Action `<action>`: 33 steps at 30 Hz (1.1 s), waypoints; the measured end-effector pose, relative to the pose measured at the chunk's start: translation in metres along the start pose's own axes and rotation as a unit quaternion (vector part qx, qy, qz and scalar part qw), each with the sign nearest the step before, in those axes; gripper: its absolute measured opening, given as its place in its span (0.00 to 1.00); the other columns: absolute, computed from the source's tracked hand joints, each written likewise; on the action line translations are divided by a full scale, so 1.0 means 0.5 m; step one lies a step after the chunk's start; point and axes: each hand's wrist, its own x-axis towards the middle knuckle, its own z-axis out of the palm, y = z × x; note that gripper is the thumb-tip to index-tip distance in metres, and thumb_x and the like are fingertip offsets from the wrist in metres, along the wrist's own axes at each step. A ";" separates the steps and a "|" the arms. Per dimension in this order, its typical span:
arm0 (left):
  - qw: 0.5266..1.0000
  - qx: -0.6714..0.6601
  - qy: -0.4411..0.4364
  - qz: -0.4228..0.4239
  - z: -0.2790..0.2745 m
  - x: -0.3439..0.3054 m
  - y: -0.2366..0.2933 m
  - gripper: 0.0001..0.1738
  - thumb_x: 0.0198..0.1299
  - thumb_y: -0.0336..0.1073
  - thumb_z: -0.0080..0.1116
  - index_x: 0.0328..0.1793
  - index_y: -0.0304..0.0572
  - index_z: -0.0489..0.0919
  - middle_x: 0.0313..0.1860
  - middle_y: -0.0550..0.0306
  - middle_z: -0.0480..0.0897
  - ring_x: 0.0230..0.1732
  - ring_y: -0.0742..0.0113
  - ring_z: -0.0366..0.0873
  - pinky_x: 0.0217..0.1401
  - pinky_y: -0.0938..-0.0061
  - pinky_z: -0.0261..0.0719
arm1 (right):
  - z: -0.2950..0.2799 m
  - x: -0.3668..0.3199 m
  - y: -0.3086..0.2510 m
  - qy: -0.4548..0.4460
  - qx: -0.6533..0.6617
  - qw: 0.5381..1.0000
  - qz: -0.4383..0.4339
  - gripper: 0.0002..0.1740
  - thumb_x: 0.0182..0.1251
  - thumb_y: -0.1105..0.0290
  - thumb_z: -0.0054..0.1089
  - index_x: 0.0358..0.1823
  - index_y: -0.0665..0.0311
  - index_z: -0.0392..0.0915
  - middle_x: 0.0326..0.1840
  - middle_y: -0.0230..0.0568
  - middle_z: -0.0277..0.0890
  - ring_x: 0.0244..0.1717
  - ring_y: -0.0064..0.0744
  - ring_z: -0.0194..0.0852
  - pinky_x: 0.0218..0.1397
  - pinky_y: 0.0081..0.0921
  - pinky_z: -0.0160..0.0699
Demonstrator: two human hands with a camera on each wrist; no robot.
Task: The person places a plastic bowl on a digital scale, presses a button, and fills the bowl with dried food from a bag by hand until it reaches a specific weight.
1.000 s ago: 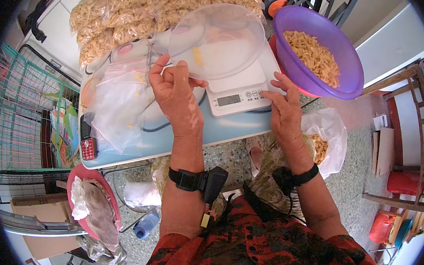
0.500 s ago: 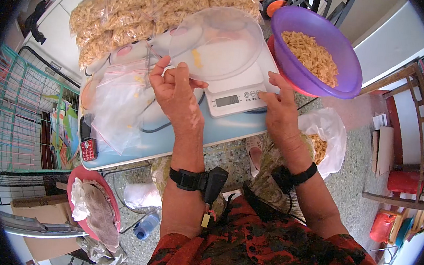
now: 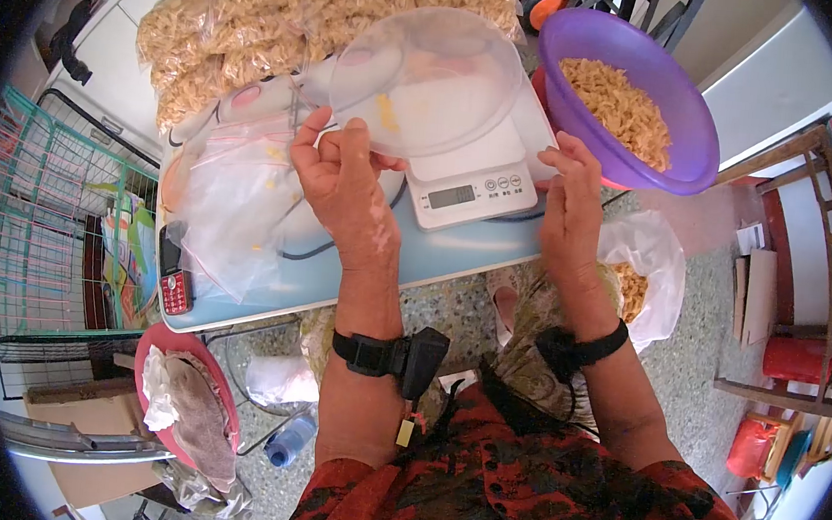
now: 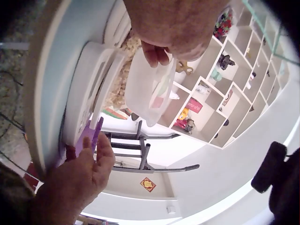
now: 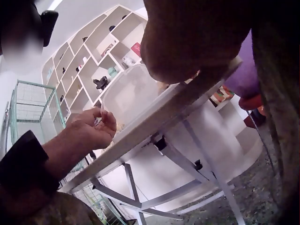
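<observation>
My left hand (image 3: 352, 182) pinches the rim of a clear plastic bowl (image 3: 450, 72), thumb on top. The bowl is tilted and held off the white kitchen scale (image 3: 509, 201), as the left wrist view shows. A few yellowish bits show through it. My right hand (image 3: 572, 209) hovers just right of the scale's buttons, fingers loosely bent and holding nothing. The scale's small display (image 3: 452, 196) shows digits. Beyond my right hand stands a purple basin (image 3: 685, 135) with pale dried flakes (image 3: 618, 110) inside.
Filled bags of flakes (image 3: 259, 13) line the table's back. Flat zip bags (image 3: 234, 207) and a red phone (image 3: 174, 292) lie at the left of the blue table (image 3: 346, 284). A white bag (image 3: 660, 269) of flakes stands low at right, below the table.
My right hand has drawn back to the right, off the scale's buttons. The display's digits have changed. My left hand stays in place with the bowl.
</observation>
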 end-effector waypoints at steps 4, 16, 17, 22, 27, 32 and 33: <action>1.000 0.008 -0.007 0.007 0.006 -0.003 0.002 0.24 0.64 0.29 0.61 0.64 0.39 0.66 0.33 0.59 0.77 0.24 0.70 0.76 0.28 0.68 0.83 | 0.005 -0.001 0.020 0.023 0.082 0.995 0.049 0.15 0.69 0.84 0.40 0.51 0.64 0.73 0.66 0.51 0.66 0.61 0.47 0.71 0.51 0.32 0.87; 0.996 0.081 -0.043 -0.013 0.013 -0.010 -0.005 0.22 0.67 0.36 0.61 0.62 0.38 0.67 0.33 0.60 0.75 0.22 0.73 0.72 0.22 0.74 0.78 | 0.001 -0.001 0.027 0.002 0.085 0.995 0.054 0.13 0.70 0.82 0.41 0.49 0.64 0.73 0.65 0.51 0.67 0.60 0.45 0.72 0.48 0.31 0.89; 0.994 0.106 -0.037 -0.014 0.011 -0.009 -0.005 0.23 0.68 0.40 0.61 0.62 0.39 0.67 0.35 0.59 0.75 0.23 0.72 0.72 0.22 0.72 0.78 | 0.001 -0.001 0.027 0.000 0.086 0.995 0.056 0.13 0.70 0.82 0.41 0.49 0.64 0.73 0.65 0.51 0.67 0.60 0.45 0.71 0.48 0.31 0.89; 0.994 0.075 0.070 -0.036 -0.005 0.001 -0.005 0.31 0.70 0.58 0.55 0.63 0.39 0.67 0.42 0.57 0.72 0.34 0.69 0.74 0.31 0.73 0.75 | 0.001 -0.001 0.031 0.000 0.087 0.995 0.056 0.14 0.70 0.82 0.41 0.50 0.64 0.73 0.65 0.52 0.67 0.59 0.44 0.72 0.48 0.30 0.88; 0.993 0.003 0.095 -0.071 -0.023 0.012 -0.006 0.33 0.69 0.63 0.52 0.63 0.41 0.69 0.45 0.58 0.72 0.41 0.68 0.73 0.39 0.71 0.74 | -0.005 0.000 0.026 0.002 0.129 0.989 0.079 0.13 0.72 0.80 0.44 0.53 0.64 0.74 0.67 0.49 0.67 0.58 0.38 0.74 0.50 0.28 0.85; 0.987 -0.048 0.099 -0.119 -0.037 0.023 -0.009 0.32 0.71 0.62 0.50 0.61 0.39 0.70 0.46 0.59 0.71 0.41 0.69 0.72 0.39 0.72 0.72 | -0.088 0.009 0.027 0.050 0.348 0.908 0.228 0.09 0.76 0.71 0.52 0.53 0.64 0.75 0.59 0.43 0.77 0.52 0.31 0.79 0.49 0.26 0.81; 0.986 -0.049 0.101 -0.120 -0.039 0.025 -0.008 0.32 0.71 0.62 0.50 0.61 0.39 0.71 0.46 0.60 0.72 0.41 0.69 0.72 0.39 0.72 0.72 | -0.121 0.003 0.042 0.054 0.371 0.897 0.234 0.09 0.76 0.70 0.53 0.53 0.64 0.76 0.56 0.42 0.78 0.51 0.30 0.80 0.49 0.26 0.81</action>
